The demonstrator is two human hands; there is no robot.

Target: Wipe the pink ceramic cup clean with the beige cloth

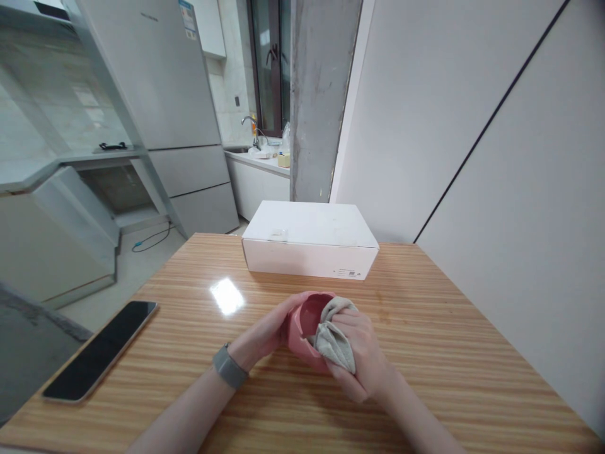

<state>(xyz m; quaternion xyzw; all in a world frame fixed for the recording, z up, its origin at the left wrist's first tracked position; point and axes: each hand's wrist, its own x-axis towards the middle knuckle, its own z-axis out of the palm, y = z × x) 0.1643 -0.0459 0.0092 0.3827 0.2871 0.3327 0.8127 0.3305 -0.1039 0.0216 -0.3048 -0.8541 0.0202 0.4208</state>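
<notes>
A pink bowl-like container (297, 337) is tilted over the wooden table, its opening turned towards my right side. My left hand (276, 325) grips it from the left, with the fingers partly hidden behind its wall. In my right hand (362, 353) is a bunched grey cloth (336, 343), its folds pressed against the rim and partly inside the opening. The container's underside and whatever lies deeper inside are hidden.
A white cardboard box (309, 255) stands at the table's far edge. On the left lies a black-screened phone (101, 353). The wood-grain table (439, 359) meets a white wall (477, 145) on the right. Beyond are a fridge (155, 82) and a sink counter (259, 183).
</notes>
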